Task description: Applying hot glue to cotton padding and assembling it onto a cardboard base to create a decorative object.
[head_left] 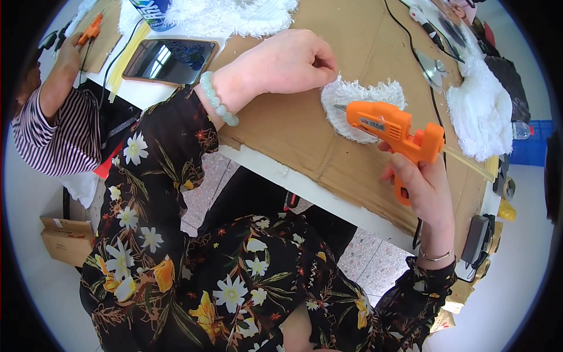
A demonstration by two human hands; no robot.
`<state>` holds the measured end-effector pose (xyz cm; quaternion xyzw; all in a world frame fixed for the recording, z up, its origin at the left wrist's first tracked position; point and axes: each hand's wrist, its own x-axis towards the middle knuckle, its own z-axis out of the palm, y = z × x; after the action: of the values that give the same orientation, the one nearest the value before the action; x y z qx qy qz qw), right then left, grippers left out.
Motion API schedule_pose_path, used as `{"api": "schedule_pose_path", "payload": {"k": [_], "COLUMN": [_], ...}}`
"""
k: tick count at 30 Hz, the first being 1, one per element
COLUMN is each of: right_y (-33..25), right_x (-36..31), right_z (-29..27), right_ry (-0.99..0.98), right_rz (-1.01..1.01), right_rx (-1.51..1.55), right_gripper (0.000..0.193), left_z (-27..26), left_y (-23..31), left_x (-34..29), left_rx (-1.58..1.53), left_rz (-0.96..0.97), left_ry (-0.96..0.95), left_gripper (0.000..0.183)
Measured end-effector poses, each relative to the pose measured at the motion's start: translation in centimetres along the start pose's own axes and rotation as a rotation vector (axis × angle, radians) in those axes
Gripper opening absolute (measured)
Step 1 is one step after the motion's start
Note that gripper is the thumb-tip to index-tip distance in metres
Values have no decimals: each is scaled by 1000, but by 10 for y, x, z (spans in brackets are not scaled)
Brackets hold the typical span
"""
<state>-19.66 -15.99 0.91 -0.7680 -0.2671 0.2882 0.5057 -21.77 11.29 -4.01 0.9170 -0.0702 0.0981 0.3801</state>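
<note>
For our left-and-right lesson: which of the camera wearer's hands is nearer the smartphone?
Left. The left hand is to the right of the smartphone; the right hand is farther right and lower in the picture, gripping the orange glue gun.

Glue gun (380,120) is orange, glue stick (469,163) pale yel. Small cloth (363,94) looks wht. Wearer's blouse (231,290): blk w/ wht + yel-orange flowers, olive leaves. Beads (216,103) pale grn. Co-worker's top (70,146) has dk/wht stripes. Cardboard (275,132) tan; floor tiles (372,259) spkld grey.
</note>
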Motion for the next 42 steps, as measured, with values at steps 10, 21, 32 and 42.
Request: {"api": "schedule_pose_path", "payload": {"k": [10, 21, 32, 42], "right_y": [-1, -3, -2, 1], "right_x": [-3, -6, -8, -17], "right_z": [-7, -8, -12, -20], "right_ry": [-67, -92, -91, -76], "right_rz": [33, 40, 53, 102], "right_rx": [-138, -180, -164, -156], "right_gripper": [37, 36, 35, 37], "left_z": [-2, -1, 0, -2], "left_y": [6, 2, 1, 5], "left_x": [1, 0, 2, 4], "left_rx": [11, -2, 8, -13], "left_rz": [-72, -22, -10, -32], "left_ry": [-73, -7, -9, 3], "left_gripper": [15, 22, 22, 20]}}
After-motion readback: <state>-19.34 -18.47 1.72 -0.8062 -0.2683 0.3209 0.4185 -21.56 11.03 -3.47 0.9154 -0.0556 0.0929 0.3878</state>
